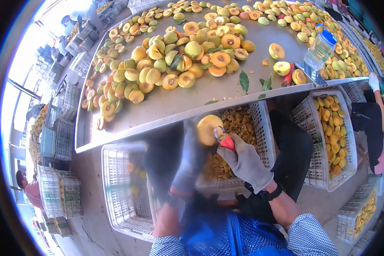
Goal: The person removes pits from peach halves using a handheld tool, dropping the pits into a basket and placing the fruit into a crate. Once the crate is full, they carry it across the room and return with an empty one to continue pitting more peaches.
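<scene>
My left hand [187, 158], in a grey glove and blurred by motion, holds a halved yellow fruit [208, 129] just below the table's front edge. In my right hand [246, 162], also gloved, is a red-handled pitting tool [227, 142]; its metal loop is against the fruit's cut face. Below both hands is a crate [263, 132] of brown-centred scraps. A large heap of halved fruit [158, 64] lies on the metal table [158, 112] ahead.
Another red-handled tool [289, 76] and a water jug [320, 50] are on the table's right. A white crate [126, 196] stands lower left, and a crate of fruit halves [333, 132] stands right. At the right edge a person's gloved hand [374, 82] shows.
</scene>
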The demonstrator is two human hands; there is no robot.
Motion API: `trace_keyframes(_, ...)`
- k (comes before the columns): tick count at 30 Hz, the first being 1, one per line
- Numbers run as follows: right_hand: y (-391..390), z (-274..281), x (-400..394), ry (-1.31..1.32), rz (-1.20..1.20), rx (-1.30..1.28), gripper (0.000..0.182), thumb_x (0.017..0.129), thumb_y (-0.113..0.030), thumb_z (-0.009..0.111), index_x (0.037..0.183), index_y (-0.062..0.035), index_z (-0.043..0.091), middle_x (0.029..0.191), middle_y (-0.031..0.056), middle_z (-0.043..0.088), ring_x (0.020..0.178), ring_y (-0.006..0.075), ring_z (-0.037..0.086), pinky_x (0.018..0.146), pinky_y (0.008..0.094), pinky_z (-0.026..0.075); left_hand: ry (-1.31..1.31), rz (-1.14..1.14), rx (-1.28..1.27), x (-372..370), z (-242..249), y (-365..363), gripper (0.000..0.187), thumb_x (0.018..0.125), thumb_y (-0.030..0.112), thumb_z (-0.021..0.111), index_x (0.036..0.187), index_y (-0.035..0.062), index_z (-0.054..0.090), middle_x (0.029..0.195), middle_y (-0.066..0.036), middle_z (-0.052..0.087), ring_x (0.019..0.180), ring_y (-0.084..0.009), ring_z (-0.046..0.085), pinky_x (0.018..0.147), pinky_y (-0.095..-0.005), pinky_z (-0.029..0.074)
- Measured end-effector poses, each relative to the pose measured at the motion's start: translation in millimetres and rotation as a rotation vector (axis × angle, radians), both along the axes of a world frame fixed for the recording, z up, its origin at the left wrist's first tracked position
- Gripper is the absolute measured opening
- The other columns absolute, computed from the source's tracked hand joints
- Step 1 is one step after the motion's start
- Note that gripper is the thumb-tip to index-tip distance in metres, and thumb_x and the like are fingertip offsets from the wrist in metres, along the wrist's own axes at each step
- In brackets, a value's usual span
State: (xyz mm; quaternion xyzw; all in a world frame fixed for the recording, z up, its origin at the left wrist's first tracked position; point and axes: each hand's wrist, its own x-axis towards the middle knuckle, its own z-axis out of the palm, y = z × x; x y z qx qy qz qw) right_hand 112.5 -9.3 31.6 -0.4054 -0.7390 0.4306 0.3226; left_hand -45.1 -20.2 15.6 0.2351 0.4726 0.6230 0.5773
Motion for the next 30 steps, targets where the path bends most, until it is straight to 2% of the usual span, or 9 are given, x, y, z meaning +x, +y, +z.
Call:
trace_keyframes(3, -1.5, -0.6, -2.5, -0.103, -0.018, 0.02, 0.029, 0.092, -0.025, 0.059, 0.104, 0.0006, 0.053, 0.076, 0.0253, 0.061, 0.076, 0.0455, 0.06, 0.062, 0.0484, 0.046, 0.325, 0.014, 0.211, 4.5, -15.4, 1.9, 0.058, 0.101, 0.05, 0.03, 0.124, 0.002, 0.053, 0.11, -0.01, 0.061, 0.1, -0.0157, 0.059, 0.086, -0.0288, 0.048)
trace_keyframes(14, -4.1, -5.5, 7.8, -0.261, 0.053, -0.14, 0.032, 0.09, -0.031, 0.059, 0.104, -0.0034, 0.056, 0.082, 0.0247, 0.064, 0.08, 0.0446, 0.062, 0.07, 0.0509, 0.048, 0.556, -0.047, 0.159, 9.1, 0.2, -3.1, 0.047, 0.101, 0.041, 0.04, 0.107, -0.0004, 0.061, 0.094, -0.007, 0.064, 0.085, -0.0137, 0.058, 0.078, -0.0284, 0.048)
trace_keyframes(17, -5.4, -16.8, 13.5, -0.119, 0.138, -0.202, 0.035, 0.091, -0.033, 0.058, 0.111, -0.0037, 0.058, 0.089, 0.0254, 0.065, 0.086, 0.0415, 0.063, 0.075, 0.0458, 0.05, 0.52, -0.31, -0.027, -4.1, 10.5, 5.1, 0.053, 0.099, 0.046, 0.044, 0.096, -0.0027, 0.064, 0.077, -0.004, 0.06, 0.071, -0.012, 0.054, 0.065, -0.027, 0.045)
trace_keyframes(21, -11.9, -31.2, 15.4, -0.018, 0.217, -0.398, 0.038, 0.094, -0.034, 0.056, 0.117, -0.0029, 0.057, 0.097, 0.0209, 0.066, 0.091, 0.0312, 0.066, 0.08, 0.0392, 0.05, 0.827, -0.689, -0.195, -23.5, 19.0, 20.2, 0.059, 0.099, 0.051, 0.039, 0.102, -0.0019, 0.065, 0.087, -0.007, 0.064, 0.081, -0.0125, 0.059, 0.075, -0.0268, 0.048)
trace_keyframes(24, -15.5, -30.4, 13.4, 0.153, 0.195, -0.535, 0.039, 0.095, -0.034, 0.056, 0.117, -0.0012, 0.057, 0.1, 0.0141, 0.066, 0.094, 0.0191, 0.062, 0.083, 0.0347, 0.048, 0.443, -0.521, 0.191, -14.3, 9.3, 11.4, 0.062, 0.098, 0.055, 0.038, 0.112, -0.0013, 0.061, 0.097, -0.008, 0.064, 0.089, -0.0135, 0.059, 0.08, -0.0271, 0.047)
trace_keyframes(26, -18.1, -24.5, 10.6, 0.361, 0.177, -0.679, 0.034, 0.098, -0.038, 0.051, 0.106, -0.0054, 0.055, 0.071, -0.0049, 0.051, 0.056, 0.0055, 0.045, 0.049, 0.0238, 0.036, 0.522, -0.281, 0.377, 3.8, -1.0, 2.3, 0.07, 0.095, 0.061, 0.038, 0.115, -0.0021, 0.059, 0.1, -0.008, 0.063, 0.093, -0.0145, 0.059, 0.083, -0.0281, 0.047)
trace_keyframes(27, -19.3, -22.3, 10.1, 0.358, 0.181, -0.681, 0.034, 0.098, -0.038, 0.051, 0.106, -0.0054, 0.055, 0.071, -0.0049, 0.051, 0.056, 0.0055, 0.045, 0.049, 0.0238, 0.036, 0.473, -0.199, 0.372, 12.1, -3.0, 0.4, 0.066, 0.095, 0.058, 0.04, 0.11, -0.0019, 0.061, 0.097, -0.008, 0.064, 0.09, -0.0142, 0.059, 0.082, -0.0279, 0.047)
trace_keyframes(29, -22.3, -19.2, 9.2, 0.392, 0.179, -1.013, 0.038, 0.097, -0.034, 0.053, 0.114, -0.0005, 0.058, 0.098, 0.0082, 0.065, 0.093, 0.0131, 0.057, 0.082, 0.0311, 0.048, 0.421, -0.105, 0.359, 16.7, -6.4, -5.1, 0.062, 0.095, 0.055, 0.043, 0.106, -0.0018, 0.063, 0.095, -0.008, 0.064, 0.088, -0.0139, 0.059, 0.081, -0.0276, 0.047)
trace_keyframes(30, -22.0, -20.1, 10.0, 0.384, 0.186, -1.014, 0.038, 0.097, -0.034, 0.053, 0.114, -0.0005, 0.058, 0.098, 0.0082, 0.065, 0.093, 0.0131, 0.057, 0.082, 0.0311, 0.048, 0.387, -0.11, 0.32, 16.6, -8.1, -5.3, 0.05, 0.096, 0.044, 0.046, 0.101, -0.0024, 0.064, 0.091, -0.007, 0.064, 0.085, -0.0131, 0.058, 0.078, -0.0274, 0.047)
